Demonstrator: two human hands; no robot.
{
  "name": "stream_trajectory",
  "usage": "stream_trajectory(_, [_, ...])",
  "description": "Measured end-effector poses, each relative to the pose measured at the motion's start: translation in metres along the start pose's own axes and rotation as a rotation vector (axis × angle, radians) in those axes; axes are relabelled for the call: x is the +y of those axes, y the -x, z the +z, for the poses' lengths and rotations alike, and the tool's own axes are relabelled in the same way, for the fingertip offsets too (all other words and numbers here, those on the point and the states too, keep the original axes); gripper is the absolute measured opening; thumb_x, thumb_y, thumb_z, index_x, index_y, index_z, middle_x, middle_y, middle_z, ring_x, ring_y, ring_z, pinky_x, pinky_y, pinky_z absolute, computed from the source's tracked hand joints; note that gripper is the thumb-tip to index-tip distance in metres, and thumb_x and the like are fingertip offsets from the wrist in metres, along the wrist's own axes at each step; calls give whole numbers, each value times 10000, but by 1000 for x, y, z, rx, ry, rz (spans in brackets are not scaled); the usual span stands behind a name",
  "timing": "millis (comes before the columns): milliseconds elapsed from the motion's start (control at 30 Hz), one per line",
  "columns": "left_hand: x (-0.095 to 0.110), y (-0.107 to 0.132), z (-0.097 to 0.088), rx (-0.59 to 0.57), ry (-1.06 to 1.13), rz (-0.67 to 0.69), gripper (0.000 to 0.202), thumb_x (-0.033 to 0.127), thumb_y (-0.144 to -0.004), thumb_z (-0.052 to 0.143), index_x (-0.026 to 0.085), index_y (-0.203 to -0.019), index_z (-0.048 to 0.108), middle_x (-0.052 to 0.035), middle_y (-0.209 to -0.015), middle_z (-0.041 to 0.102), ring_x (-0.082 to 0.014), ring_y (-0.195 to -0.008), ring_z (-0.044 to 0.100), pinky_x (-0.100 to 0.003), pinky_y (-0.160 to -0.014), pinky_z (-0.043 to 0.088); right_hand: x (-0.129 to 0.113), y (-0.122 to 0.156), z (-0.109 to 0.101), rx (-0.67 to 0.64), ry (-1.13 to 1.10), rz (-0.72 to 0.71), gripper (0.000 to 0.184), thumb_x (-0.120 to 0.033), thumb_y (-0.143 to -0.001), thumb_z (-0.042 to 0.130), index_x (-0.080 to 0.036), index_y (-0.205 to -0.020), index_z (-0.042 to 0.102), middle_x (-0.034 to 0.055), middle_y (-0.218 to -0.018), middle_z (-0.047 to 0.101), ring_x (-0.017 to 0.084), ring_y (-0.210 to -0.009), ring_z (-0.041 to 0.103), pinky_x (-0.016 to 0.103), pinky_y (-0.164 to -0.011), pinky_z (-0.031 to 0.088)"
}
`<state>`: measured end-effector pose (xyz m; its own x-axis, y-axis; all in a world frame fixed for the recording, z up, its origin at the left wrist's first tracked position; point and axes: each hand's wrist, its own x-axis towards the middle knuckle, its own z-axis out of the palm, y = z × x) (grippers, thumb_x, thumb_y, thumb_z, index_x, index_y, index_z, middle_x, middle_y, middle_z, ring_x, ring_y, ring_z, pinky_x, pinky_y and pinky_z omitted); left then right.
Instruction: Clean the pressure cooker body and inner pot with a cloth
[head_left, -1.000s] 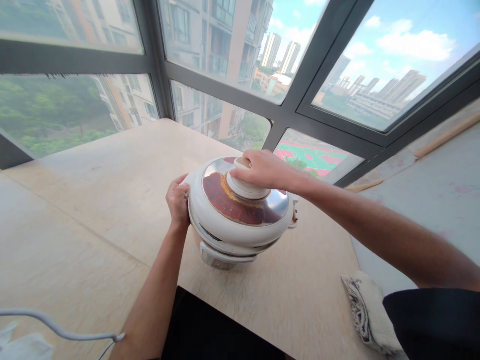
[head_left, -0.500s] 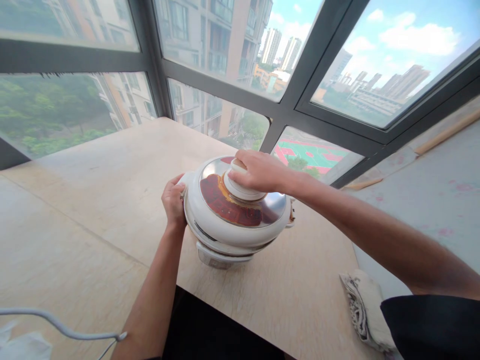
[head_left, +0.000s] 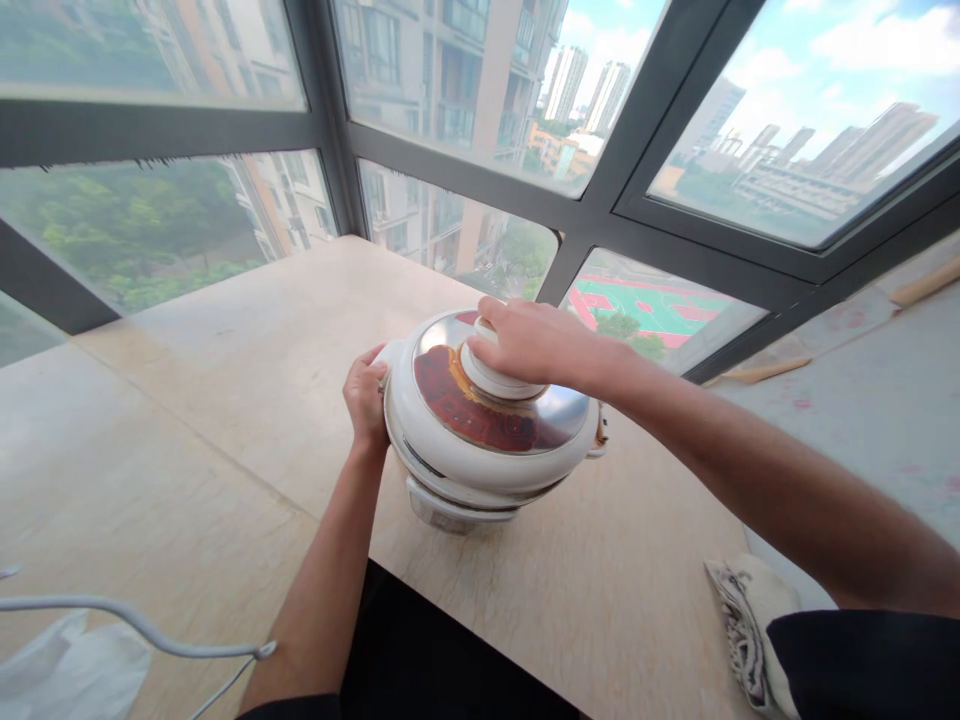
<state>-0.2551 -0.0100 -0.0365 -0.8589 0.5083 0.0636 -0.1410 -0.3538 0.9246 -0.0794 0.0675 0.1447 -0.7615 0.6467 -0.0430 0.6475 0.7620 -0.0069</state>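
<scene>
Standing close to the near edge of the marble-patterned tabletop [head_left: 630, 570], the round white rice cooker [head_left: 487, 440] lies to the right of the left hand [head_left: 366, 400], by which its left side is clasped with bent, partly hidden fingers. The lid knob [head_left: 501, 381], at the top centre, is directly under the right hand [head_left: 536, 345] and is grasped by its curled fingers; no clear long axis is shown.

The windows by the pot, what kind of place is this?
Probably a room high up, maybe a closed-in balcony: the big windows wrap around a corner and look down on trees and a sports court.
</scene>
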Motion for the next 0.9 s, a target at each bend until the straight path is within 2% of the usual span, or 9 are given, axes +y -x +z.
stream_trajectory(100, [-2, 0, -1, -8, 14, -4, 473, 435, -634, 661, 124, -985, 724, -60, -832, 696, -166, -714, 592, -266, -625, 466, -8, 0, -3, -43, -8, 57, 506, -496, -974, 402, -151, -1314, 549, 212, -1160, 686, 371, -1058, 645, 419, -802, 482])
stream_trajectory(233, [0, 2, -1, 0, 5, 5, 475, 431, -650, 661, 117, -1000, 729, -73, -878, 703, -177, -753, 605, -278, -650, 487, -21, 1, 0, -78, -58, 166, 466, -419, -977, 414, -126, -1315, 544, 228, -1213, 664, 369, -1070, 651, 431, -824, 497])
stream_trajectory(433, [4, 4, 1, 13, -31, 11, 472, 426, -635, 646, 114, -981, 723, -73, -856, 696, -174, -725, 595, -280, -631, 479, -29, 4, 6, -33, -79, 213, 514, -453, -989, 421, -109, -1355, 533, 249, -1228, 643, 367, -1116, 626, 445, -875, 493])
stream_trajectory(533, [4, 4, 1, -8, -10, 8, 468, 434, -639, 644, 119, -978, 716, -75, -851, 699, -174, -714, 597, -283, -631, 481, -21, 4, 4, -47, -74, 146, 596, -554, -987, 409, -112, -1367, 531, 245, -1294, 601, 381, -1148, 605, 465, -902, 479])
stream_trajectory(633, [4, 4, 1, -19, 13, 0, 478, 432, -636, 652, 115, -989, 715, -80, -848, 704, -174, -703, 597, -283, -626, 483, -5, 0, 4, -50, -63, -28, 669, -639, -948, 455, -105, -1337, 559, 225, -1318, 572, 365, -1138, 597, 448, -918, 467])
stream_trajectory(767, [1, 1, -1, -23, 23, -2, 478, 426, -627, 661, 119, -988, 718, -78, -850, 708, -173, -704, 600, -275, -620, 480, 10, -5, 10, -4, -152, -293, 538, -547, -944, 526, -150, -1301, 595, 152, -1284, 586, 289, -1174, 567, 385, -984, 428])
stream_trajectory(833, [-1, -1, -1, -20, 30, -12, 480, 427, -619, 665, 121, -984, 717, -69, -825, 702, -165, -681, 590, -269, -605, 471, 8, -3, 14, 41, -192, -248, 469, -469, -948, 541, -156, -1292, 600, 139, -1271, 590, 271, -1201, 553, 372, -1022, 405])
stream_trajectory(900, [-2, -2, -1, -14, 36, -20, 479, 427, -614, 668, 123, -980, 714, -60, -802, 696, -157, -656, 576, -264, -592, 462, -2, 3, 16, 70, -179, -68, 464, -446, -960, 511, -145, -1304, 589, 160, -1258, 591, 290, -1193, 562, 395, -1013, 418])
